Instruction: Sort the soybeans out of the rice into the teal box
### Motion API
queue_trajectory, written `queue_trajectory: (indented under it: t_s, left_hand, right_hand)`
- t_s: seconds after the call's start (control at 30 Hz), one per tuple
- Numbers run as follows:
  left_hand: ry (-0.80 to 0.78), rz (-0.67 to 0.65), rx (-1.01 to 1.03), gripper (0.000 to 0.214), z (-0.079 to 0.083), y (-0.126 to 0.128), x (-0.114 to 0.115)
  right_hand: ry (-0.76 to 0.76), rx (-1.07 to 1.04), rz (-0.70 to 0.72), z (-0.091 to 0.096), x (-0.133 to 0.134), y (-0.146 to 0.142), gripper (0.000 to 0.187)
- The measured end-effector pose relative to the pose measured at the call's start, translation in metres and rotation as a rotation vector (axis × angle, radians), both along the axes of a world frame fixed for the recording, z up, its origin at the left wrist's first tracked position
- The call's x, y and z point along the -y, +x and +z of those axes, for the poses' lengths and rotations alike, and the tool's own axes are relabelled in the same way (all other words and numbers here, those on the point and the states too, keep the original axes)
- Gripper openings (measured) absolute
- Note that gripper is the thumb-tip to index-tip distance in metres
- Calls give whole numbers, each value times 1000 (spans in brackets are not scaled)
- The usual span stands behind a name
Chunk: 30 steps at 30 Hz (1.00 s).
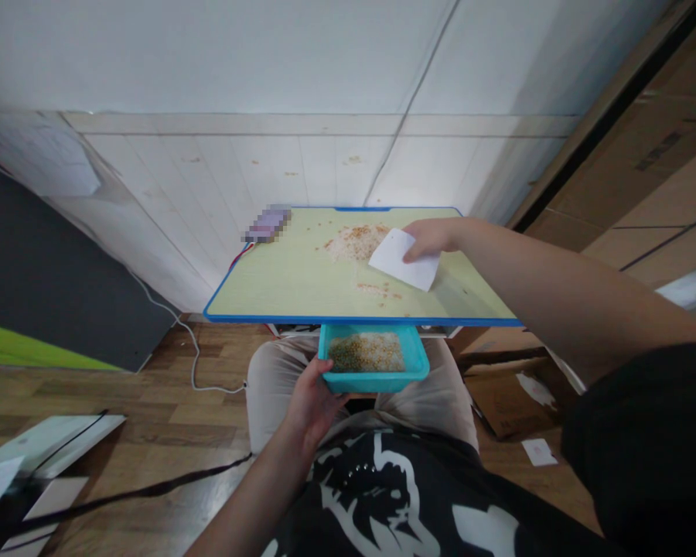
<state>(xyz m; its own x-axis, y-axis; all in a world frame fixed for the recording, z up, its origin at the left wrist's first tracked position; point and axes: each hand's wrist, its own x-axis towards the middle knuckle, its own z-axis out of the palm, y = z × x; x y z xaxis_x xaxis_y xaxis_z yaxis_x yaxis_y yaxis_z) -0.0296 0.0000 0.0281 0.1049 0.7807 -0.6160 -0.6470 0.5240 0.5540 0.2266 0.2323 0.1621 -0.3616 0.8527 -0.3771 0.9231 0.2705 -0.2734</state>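
Observation:
My left hand (312, 402) grips the left side of a teal tray (377, 379), held under the near edge of a small blue-rimmed table (284, 290). The tray holds a layer of mixed yellow and white grains (366, 352). My right hand (428, 237) pinches a white card (404, 260) that rests on the tabletop. A pile of grains (355, 241) lies just left of the card. A smaller scatter of grains (379, 290) sits near the table's front edge, below the card.
A blurred purple object (268, 223) sits at the table's back left corner, with red and white cables trailing to the wooden floor. Cardboard boxes (649, 186) stand to the right, torn cardboard (507, 394) lies on the floor, and a dark panel (40, 286) leans at left.

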Motion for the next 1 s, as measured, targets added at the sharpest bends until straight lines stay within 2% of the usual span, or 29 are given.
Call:
queue_trajectory:
  t_s: [0.17,0.27,0.37,0.53,0.7,1.0]
  left_hand:
    - [-11,6,23,37,0,0,-2]
    - [-25,15,25,36,1,-1,-1]
    - [-38,16,27,34,3,-2,-1]
    - [-28,14,21,31,5,-3,-1]
    - [-43,17,35,29,9,-3,0]
    - [-35,18,19,39,8,-6,-1]
  right_hand:
    - [-140,-102,-98,-7,-8,23,49]
    - [-185,-115,-191,-10,-2,25,45]
    - [-234,-146,-217,-14,6,20,44]
    - [-328,-192,-174,-17,16,2,48]
    - [-326,-153,-82,-17,21,-12,48]
    - [-415,-187,-19,-22,22,-19,56]
